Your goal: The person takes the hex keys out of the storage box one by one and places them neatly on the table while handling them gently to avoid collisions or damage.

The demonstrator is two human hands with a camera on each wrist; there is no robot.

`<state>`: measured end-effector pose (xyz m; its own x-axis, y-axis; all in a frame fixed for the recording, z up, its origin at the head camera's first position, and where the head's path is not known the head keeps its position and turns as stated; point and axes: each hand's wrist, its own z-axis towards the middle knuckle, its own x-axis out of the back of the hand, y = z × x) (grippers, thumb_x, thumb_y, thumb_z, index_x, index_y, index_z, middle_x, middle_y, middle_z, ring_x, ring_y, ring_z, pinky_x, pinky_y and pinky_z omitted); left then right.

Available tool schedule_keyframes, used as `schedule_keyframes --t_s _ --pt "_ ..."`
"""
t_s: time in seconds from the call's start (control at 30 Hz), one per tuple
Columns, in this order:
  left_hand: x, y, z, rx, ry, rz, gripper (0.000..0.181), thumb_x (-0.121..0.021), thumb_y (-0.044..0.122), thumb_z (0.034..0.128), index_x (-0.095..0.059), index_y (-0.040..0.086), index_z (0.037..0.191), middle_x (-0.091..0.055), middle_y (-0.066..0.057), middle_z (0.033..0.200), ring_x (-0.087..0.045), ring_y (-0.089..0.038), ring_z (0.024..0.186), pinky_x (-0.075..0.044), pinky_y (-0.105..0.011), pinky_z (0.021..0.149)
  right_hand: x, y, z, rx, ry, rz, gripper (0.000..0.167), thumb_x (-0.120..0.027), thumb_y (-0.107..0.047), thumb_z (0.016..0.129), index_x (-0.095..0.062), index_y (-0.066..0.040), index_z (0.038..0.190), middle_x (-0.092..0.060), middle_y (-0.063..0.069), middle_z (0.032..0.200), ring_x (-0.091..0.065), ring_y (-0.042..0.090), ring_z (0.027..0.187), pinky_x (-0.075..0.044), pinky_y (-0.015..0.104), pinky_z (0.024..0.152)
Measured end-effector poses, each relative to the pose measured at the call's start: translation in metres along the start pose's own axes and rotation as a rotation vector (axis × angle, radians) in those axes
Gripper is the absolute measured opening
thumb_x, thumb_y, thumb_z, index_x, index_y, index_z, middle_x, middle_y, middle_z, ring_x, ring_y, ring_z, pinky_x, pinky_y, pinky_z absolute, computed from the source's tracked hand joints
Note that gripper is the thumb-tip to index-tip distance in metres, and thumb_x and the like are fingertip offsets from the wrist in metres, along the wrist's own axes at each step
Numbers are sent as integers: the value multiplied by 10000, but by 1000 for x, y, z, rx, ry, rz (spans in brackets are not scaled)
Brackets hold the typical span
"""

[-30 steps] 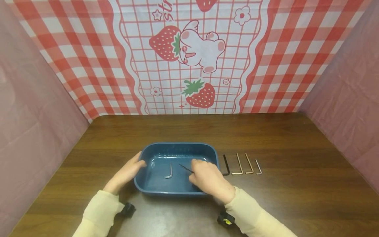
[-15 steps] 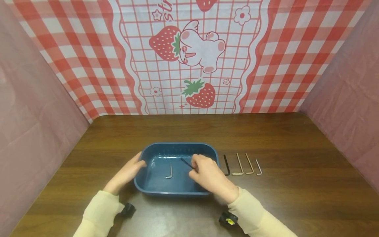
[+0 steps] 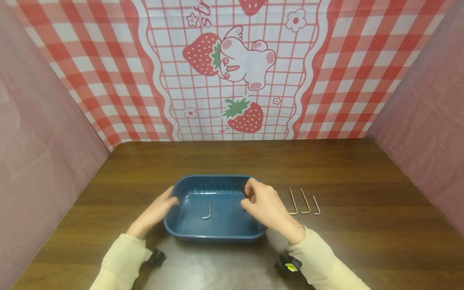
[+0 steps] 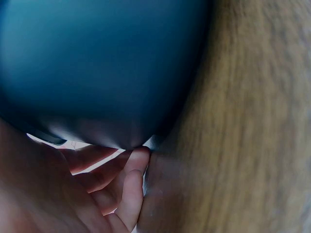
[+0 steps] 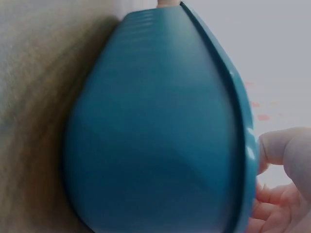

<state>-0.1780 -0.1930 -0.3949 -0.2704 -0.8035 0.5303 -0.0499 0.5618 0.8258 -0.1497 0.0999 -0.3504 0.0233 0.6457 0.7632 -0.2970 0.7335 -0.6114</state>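
Observation:
A blue rectangular tray (image 3: 217,237) sits on the table, with one silver hex key (image 3: 209,210) lying in it. My left hand (image 3: 158,208) grips the tray's left end, thumb over the rim and fingers along the outer wall. Over the tray's right end, my right hand (image 3: 268,207) pinches a black hex key between curled fingers and thumb. Only dark bits of that key show; the hand hides the rest. To the right of this hand lie two brass-coloured hex keys (image 3: 305,201) and a small silver hex key (image 3: 317,205).
The wooden table (image 3: 366,177) runs back to a red-and-white checked cloth (image 3: 348,72) with strawberry prints. Pink curtains (image 3: 417,117) hang at both sides.
My right hand has moved right, from above the tray's middle to its right end; the held key has swung mostly out of sight. It now hides another black hex key on the table.

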Motion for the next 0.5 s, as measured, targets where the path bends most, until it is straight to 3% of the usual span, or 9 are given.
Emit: schedule_keyframes --t_s 0.17,0.5 --pt "0 -1 0 7 -6 1 640 -409 138 857 -173 -48 1422 -213 -236 1467 -222 -368 1341 -202 -510 1075 9 3 1 -13 29 33 142 -603 -112 711 -487 -126 791 -549 -39 615 -509 66 552 -401 241 489" --pt "-1 0 0 13 -3 -14 621 -414 132 851 -214 -24 1417 -296 -240 1432 -335 -370 1281 -304 -511 1027 28 10 4 -23 71 54 134 -593 -100 743 -484 -107 820 -567 -1 637 -521 89 577 -419 243 510"
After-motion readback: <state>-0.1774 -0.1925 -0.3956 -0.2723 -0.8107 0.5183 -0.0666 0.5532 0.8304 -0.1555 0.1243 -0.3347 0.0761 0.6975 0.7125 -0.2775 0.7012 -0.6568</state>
